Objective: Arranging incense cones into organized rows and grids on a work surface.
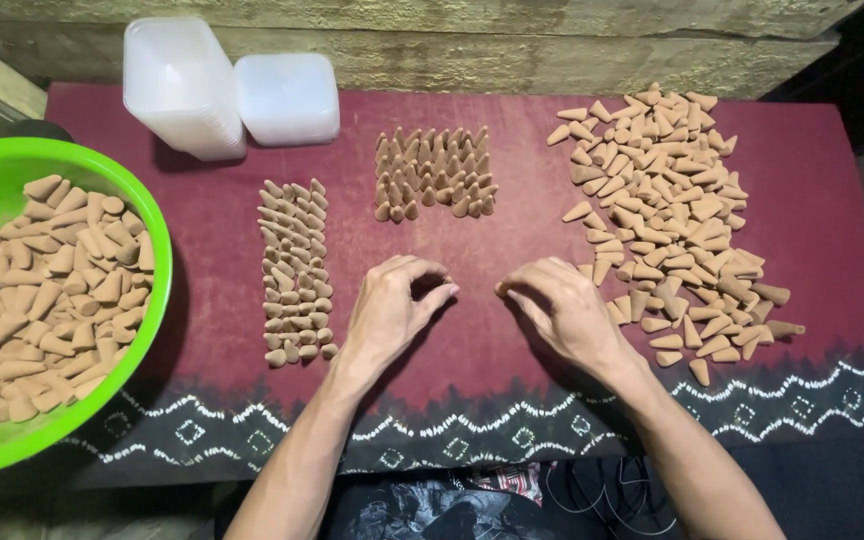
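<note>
My left hand (392,308) and my right hand (560,310) rest on a dark red cloth (492,240), fingers curled down, fingertips close to each other. Whether either pinches a cone is hidden. A loose pile of tan clay-coloured cones (667,215) spreads right of my right hand, touching its edge. A tidy standing block of cones (435,172) lies just beyond my hands. Another packed column of cones (294,268) lies left of my left hand.
A green bowl (12,165) full of the same cones sits at the left edge. A stack of clear plastic tubs (180,85) and their lids (287,98) stand at the back left. A wooden wall runs behind the table.
</note>
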